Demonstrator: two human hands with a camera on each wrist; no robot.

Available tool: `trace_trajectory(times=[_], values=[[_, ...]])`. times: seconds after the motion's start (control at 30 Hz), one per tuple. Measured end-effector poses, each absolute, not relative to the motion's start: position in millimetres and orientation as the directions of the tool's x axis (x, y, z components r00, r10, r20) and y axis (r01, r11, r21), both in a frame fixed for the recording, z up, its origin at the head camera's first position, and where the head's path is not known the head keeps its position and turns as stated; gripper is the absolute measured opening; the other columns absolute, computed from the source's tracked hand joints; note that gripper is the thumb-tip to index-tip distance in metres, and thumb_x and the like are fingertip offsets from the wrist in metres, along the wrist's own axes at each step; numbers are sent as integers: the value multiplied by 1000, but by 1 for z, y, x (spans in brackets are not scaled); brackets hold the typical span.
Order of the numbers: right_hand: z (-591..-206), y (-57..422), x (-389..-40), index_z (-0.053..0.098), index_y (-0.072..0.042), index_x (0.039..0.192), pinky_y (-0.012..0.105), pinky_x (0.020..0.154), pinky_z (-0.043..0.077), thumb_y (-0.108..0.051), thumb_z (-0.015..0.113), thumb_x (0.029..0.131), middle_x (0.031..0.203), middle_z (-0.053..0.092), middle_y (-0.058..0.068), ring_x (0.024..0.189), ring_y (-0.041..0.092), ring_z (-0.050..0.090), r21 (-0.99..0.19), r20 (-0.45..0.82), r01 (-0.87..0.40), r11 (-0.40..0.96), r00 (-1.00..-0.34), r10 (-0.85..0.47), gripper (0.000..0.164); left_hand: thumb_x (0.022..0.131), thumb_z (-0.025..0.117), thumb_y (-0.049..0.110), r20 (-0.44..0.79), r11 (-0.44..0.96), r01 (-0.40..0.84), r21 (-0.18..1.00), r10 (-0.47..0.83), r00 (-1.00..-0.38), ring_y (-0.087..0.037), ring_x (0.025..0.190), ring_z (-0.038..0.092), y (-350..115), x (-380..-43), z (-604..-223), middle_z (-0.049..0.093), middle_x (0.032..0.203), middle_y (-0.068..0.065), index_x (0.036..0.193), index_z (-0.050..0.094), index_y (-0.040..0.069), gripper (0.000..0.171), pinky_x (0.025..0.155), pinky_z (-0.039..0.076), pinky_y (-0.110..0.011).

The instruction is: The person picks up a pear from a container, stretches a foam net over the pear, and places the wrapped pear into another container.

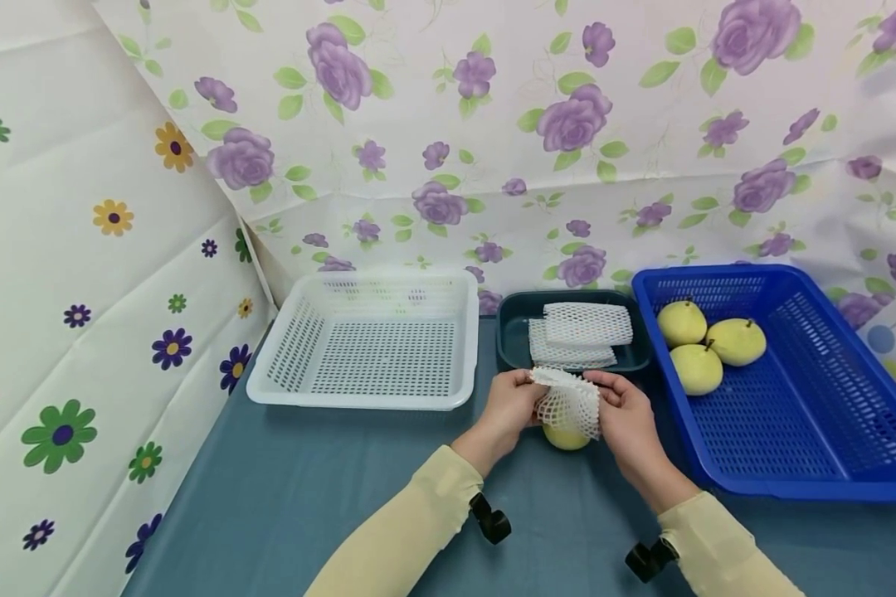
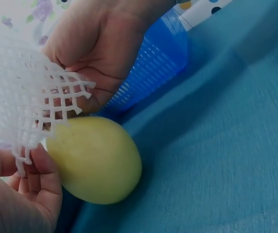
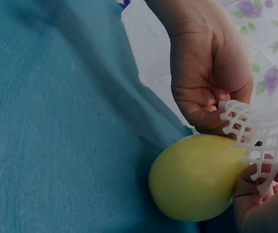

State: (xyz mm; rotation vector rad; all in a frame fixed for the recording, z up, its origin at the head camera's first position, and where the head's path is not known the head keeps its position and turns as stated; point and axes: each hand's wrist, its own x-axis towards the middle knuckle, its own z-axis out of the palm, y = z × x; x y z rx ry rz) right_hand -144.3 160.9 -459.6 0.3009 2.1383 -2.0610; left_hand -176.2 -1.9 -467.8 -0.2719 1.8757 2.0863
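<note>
A white foam fruit net (image 1: 577, 400) is stretched between both hands over a yellow-green pear (image 1: 566, 439) on the table. My left hand (image 1: 509, 408) pinches the net's left edge, while my right hand (image 1: 629, 421) grips its opposite edge. In the left wrist view, the net's open mouth overlaps the top of the pear (image 2: 97, 162), and its rounded lower part stays bare. The right wrist view shows fingers curled at the net's rim (image 3: 238, 116) close beside the fruit. The pear's top is partly hidden behind the mesh.
Behind the hands, a dark green tray (image 1: 518, 311) holds more foam nets (image 1: 588, 323). A blue basket (image 1: 814, 414) with three pears (image 1: 735, 342) stands on the right. On the left sits a white perforated basket (image 1: 388, 356). Floral sheeting (image 1: 433, 108) rises behind the blue-green tabletop (image 1: 306, 497).
</note>
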Motion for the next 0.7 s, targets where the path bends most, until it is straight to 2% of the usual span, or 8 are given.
trace_trajectory(times=[0.13,0.33,0.47,0.7], values=[[-467,162,-145,49,-7,129,22,69,52,-10,50,94,92,65,-11,83,2,60,-966,-248,251,57,-967,59,35,89,60,11,-355,-79,-363,929,99,-930,-11,59,56,-2,-177,-473,58,82,-2,93,65,3,11,50,51,-26],[-473,166,-146,52,-10,126,23,63,50,-13,48,95,94,64,-6,77,3,59,-955,-215,233,183,-970,111,32,88,59,9,-359,-79,-368,926,111,-927,-12,56,53,-1,-178,-479,54,76,-2,91,64,1,9,49,50,-24],[-478,167,-146,55,-10,124,22,64,51,-17,53,94,98,64,-2,77,3,60,-947,-181,212,242,-973,145,30,88,59,10,-353,-63,-361,930,111,-929,-12,58,53,-1,-178,-482,56,79,-2,95,64,3,11,50,51,-24],[-485,167,-145,58,-13,118,23,64,51,-22,59,92,93,65,-1,76,4,60,-942,-167,212,261,-968,185,28,89,60,11,-358,-27,-362,932,110,-927,-12,57,54,-3,-177,-486,58,80,-3,96,66,3,12,50,52,-23]])
